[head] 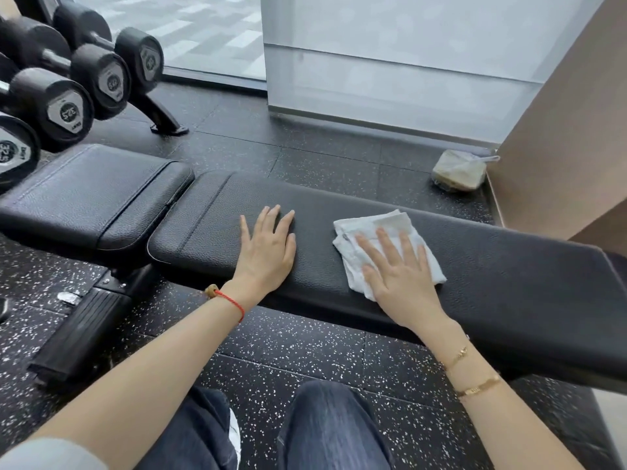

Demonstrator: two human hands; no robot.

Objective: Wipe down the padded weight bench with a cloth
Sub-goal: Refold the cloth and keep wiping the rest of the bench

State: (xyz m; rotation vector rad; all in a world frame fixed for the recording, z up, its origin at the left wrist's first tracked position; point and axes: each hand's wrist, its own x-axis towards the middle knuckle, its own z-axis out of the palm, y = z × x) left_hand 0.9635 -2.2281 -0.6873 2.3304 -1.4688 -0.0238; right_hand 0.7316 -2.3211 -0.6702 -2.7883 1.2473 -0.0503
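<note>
Right hand: your right hand (400,276) lies flat, fingers straight, pressing the cloth (383,242).
Left hand: your left hand (266,249) rests open on the bench (509,273), at nine o'clock of the cloth.
Cloth: white, crumpled, mid-pad.
Dumbbells: dumbbells (68,106) racked at ten o'clock.

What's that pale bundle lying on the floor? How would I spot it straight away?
Start at the long black bench pad and look past its far edge to the tan wall panel on the right. At that panel's foot lies a clear-wrapped beige packet, the only pale thing on the speckled floor.
</note>
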